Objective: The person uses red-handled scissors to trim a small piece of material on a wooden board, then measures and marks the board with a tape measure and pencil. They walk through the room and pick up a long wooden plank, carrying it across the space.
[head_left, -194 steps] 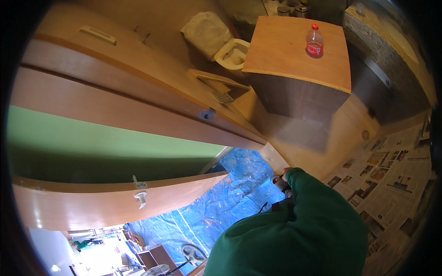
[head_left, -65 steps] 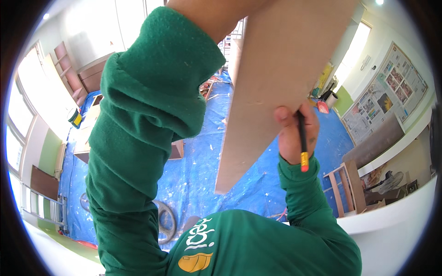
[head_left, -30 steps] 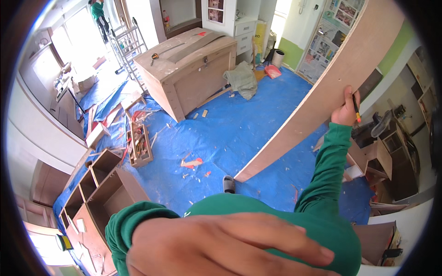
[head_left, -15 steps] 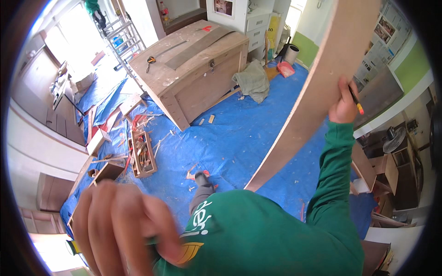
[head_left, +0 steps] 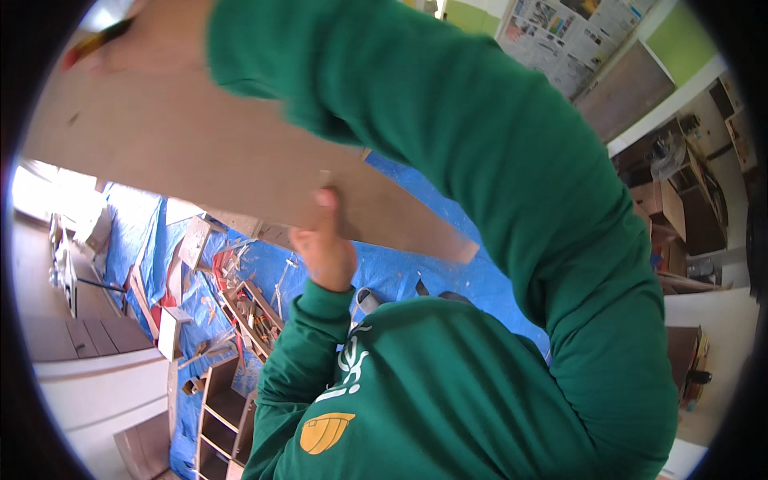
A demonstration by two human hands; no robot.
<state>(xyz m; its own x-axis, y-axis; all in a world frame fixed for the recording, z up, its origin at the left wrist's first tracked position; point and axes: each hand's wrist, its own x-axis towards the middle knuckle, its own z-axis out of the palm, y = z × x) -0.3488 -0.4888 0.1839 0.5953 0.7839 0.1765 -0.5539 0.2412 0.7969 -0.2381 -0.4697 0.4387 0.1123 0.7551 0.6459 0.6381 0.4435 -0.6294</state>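
A long, flat wooden board [head_left: 200, 152] stretches across the upper left of the view, tapering toward its right end. My left hand [head_left: 326, 252] grips its near edge, with the thumb flat on the broad face and the other fingers mostly hidden. At the upper left, my right hand [head_left: 164, 36] reaches across to the board's far edge. That hand is smeared by motion, but a dark pencil [head_left: 100, 42] with a reddish end shows in it. Whether its fingers also clasp the board cannot be made out.
Blue sheeting [head_left: 512, 300] covers the floor. A wooden toolbox [head_left: 258, 324] with several tools lies to the left, among wood scraps. Below it stands an open wooden frame with compartments [head_left: 214, 424]. Newspaper sheets [head_left: 560, 40] cover part of the wall at upper right.
The board has swung from upright on the right to lying across the upper left. My right hand has crossed leftward with the pencil. My left hand, previously off the board, now holds its edge.
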